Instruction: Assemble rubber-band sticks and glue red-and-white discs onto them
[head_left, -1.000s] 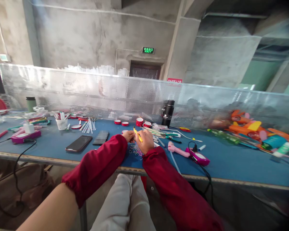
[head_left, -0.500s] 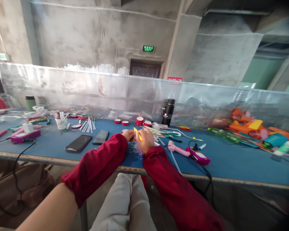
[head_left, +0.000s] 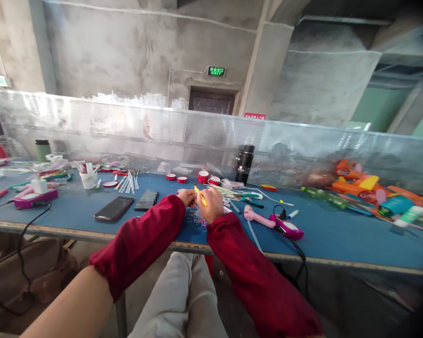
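My right hand [head_left: 211, 204] is closed around a slim yellow pen-shaped tool [head_left: 201, 196] with a dark upper end; its exact kind is too small to tell. Just to its left, my left hand [head_left: 187, 197] has its fingers pinched together. Whatever sits between those fingers is hidden. Both hands meet above the blue tabletop [head_left: 127, 226], close to its front edge. Below them lies a loose heap of small pale and pink rings or loops [head_left: 198, 217]. Maroon sleeves cover both forearms.
Left of my hands lie a phone [head_left: 114, 208] and a dark flat object [head_left: 146, 200]. A white cup of pens [head_left: 89, 180] stands farther left. Beyond are red tape rolls [head_left: 203, 176] and a black bottle [head_left: 245, 164]. A pink-purple corded tool [head_left: 285, 228] and orange toys [head_left: 368, 185] lie right.
The view has shifted very slightly. My hands hold nearly the same pose, and the yellow tool remains in my right hand.
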{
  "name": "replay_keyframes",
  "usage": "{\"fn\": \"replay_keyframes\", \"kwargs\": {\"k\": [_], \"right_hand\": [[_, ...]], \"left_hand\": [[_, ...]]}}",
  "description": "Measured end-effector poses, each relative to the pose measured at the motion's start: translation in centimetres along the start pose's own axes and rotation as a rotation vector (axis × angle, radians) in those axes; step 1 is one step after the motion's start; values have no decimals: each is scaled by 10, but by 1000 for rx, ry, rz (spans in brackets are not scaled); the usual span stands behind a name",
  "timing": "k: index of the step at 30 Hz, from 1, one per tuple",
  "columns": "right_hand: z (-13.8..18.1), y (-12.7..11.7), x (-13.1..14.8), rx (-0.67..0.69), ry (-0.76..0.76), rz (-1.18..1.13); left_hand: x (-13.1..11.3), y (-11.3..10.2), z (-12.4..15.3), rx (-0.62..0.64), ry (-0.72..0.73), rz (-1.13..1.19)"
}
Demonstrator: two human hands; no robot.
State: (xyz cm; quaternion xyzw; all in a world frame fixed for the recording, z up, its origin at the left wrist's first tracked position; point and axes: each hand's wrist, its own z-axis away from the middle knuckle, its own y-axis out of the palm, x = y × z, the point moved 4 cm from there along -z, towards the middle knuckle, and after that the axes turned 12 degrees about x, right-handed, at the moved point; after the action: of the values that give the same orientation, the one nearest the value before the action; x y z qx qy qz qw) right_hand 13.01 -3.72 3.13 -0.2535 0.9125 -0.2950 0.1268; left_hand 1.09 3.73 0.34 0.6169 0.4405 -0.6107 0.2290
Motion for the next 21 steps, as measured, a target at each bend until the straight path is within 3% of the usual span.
{"fn": "replay_keyframes", "kwargs": {"k": [10, 16, 21], "right_hand": [[0, 1, -1, 7, 10, 26], [3, 1, -12, -65, 108, 4], [2, 0, -9, -62, 6, -77]], "left_hand": [[1, 0, -1, 8, 11, 14], [3, -2, -2, 7, 37, 33], [1, -1, 0, 24, 36, 23]]}}
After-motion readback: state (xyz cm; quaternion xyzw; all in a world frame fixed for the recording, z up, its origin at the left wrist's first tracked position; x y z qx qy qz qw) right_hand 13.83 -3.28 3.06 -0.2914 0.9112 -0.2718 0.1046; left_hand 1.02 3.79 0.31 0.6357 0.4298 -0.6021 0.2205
